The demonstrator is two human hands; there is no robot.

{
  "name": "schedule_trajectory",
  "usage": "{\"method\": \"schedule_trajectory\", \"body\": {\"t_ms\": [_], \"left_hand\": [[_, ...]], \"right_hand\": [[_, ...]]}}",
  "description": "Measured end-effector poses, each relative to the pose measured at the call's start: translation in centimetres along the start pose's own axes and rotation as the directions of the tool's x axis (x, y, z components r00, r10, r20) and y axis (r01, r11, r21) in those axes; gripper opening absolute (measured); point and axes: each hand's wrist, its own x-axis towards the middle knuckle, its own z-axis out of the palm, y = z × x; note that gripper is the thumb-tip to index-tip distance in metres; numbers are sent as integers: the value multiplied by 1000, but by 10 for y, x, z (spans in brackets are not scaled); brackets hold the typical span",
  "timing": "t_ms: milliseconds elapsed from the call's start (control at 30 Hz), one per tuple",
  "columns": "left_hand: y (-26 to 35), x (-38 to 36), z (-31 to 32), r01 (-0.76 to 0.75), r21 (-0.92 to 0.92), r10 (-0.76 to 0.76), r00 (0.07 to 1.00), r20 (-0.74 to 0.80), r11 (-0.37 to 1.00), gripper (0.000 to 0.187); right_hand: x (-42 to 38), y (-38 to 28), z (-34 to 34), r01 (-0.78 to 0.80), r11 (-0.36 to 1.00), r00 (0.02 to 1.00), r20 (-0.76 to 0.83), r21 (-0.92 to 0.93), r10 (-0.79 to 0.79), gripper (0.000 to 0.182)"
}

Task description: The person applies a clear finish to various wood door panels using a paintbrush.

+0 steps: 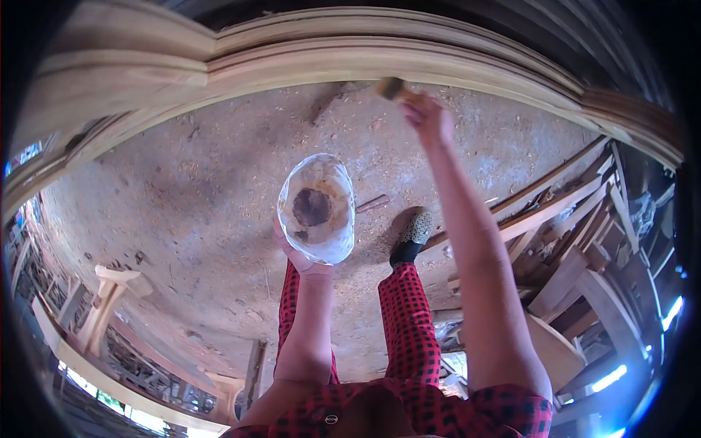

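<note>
The left grip (289, 247) is partly closed on the near left side of a white bowl (337, 237), palm against its outer wall; most of the fingers are hidden, so how far they wrap beneath cannot be told. The bowl is held above the dirt floor (219, 182), its mouth facing up towards the head, with a dark brown patch (312, 206) in the bottom and stains up the inner wall. It looks light and thin-walled, probably a little flexible, so a broad hold low on the side or under the base should suit it better than a pinch on the uneven rim, which may bend and tip what is inside. The right grip (432, 123) is closed round the handle of a short brush (392, 88), whose dark head points left beside the moulded edge of a long wooden frame (380, 55); whether they touch cannot be told. The brush seems light, its handle stiff and its bristles softer, so the handle is the place to hold, clear of the possibly wet, slippery head.
</note>
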Motion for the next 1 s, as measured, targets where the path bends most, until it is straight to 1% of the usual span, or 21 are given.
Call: {"method": "schedule_trajectory", "body": {"t_ms": [33, 67, 100, 133, 167, 267, 333, 400, 433, 467, 500, 533, 633, 667, 733, 767, 800, 867, 900, 967, 1000], "left_hand": [[-4, 1, 0, 9, 14, -9, 1000, 1, 1000, 64], [-7, 3, -1, 28, 52, -29, 999, 20, 998, 64], [-10, 5, -4, 44, 91, -48, 998, 37, 995, 65], [-14, 7, -8, 50, 107, -54, 998, 35, 993, 65], [-17, 10, -12, 62, 110, -69, 996, 59, 992, 64], [-25, 16, -17, 82, 134, -93, 993, 73, 987, 62], [-32, 17, -12, 97, 150, -107, 993, 58, 984, 61], [-45, 16, 6, 66, 63, -61, 995, -81, 996, 61], [-52, 15, 11, 89, 70, -83, 993, -86, 994, 61], [-58, 15, 15, 73, 185, -56, 994, -94, 980, 65], [-62, 14, 20, 53, 295, -27, 995, -91, 954, 69], [-63, 15, 22, 69, 297, -44, 995, -90, 952, 69], [-70, 8, 40, 146, 444, -211, 972, 100, 884, 70], [-72, 4, 41, 160, 448, -230, 968, 105, 880, 70], [-69, -1, 33, 236, 376, -255, 967, 1, 896, 55], [-67, -2, 31, 209, 503, -249, 968, 13, 839, 66], [-73, -12, 34, 219, 507, -271, 962, 31, 834, 66], [-82, -39, 45, 23, 846, -78, 997, 23, 533, 55], [-88, -58, 62, 141, 809, -170, 984, -51, 571, 57], [-94, -98, 85, 339, 708, -336, 930, -151, 620, 59], [-94, -118, 91, 419, 647, -407, 896, -178, 638, 60]], "right_hand": [[26, -3, -45, 119, 987, 982, 131, 107, -133, 21], [20, -25, -61, 151, 982, 983, -118, 116, -138, 16], [25, -46, -91, 195, 974, 976, -117, 120, -181, 17], [53, -55, -135, 258, 966, 953, -173, 22, -250, 21], [59, -74, -158, 265, 959, 924, -310, 99, -223, 23], [66, -116, -199, 324, 945, 814, -520, 36, -259, 31], [66, -123, -199, 320, 946, 796, -529, -45, -294, 32], [72, -103, -194, 340, 937, 851, -396, -82, -344, 32], [56, -95, -171, 320, 947, 874, -375, -35, -309, 30], [48, -84, -155, 244, 957, 895, -343, -154, -284, 33], [33, -67, -138, 271, 952, 925, -237, -140, -298, 34], [3, -61, -112, 220, 970, 955, -180, -102, -236, 42], [-72, -54, -85, 114, 988, 985, 138, -100, -100, 55], [-95, -50, -87, 95, 993, 986, 145, -72, -84, 54], [-146, -54, -98, 76, 997, 991, 113, -29, -72, 45], [-167, -51, -108, 52, 998, 997, 51, 30, -54, 40], [-189, -46, -122, 24, 998, 1000, -19, 51, -23, 39], [-235, -37, -153, -38, 997, 988, -150, 71, 48, 38], [-259, -33, -169, -73, 995, 973, -215, 72, 87, 38], [-311, -28, -198, -6, 1000, 957, -290, 9, 9, 32], [-336, -23, -218, 0, 997, 969, -246, -79, -20, 34]]}}
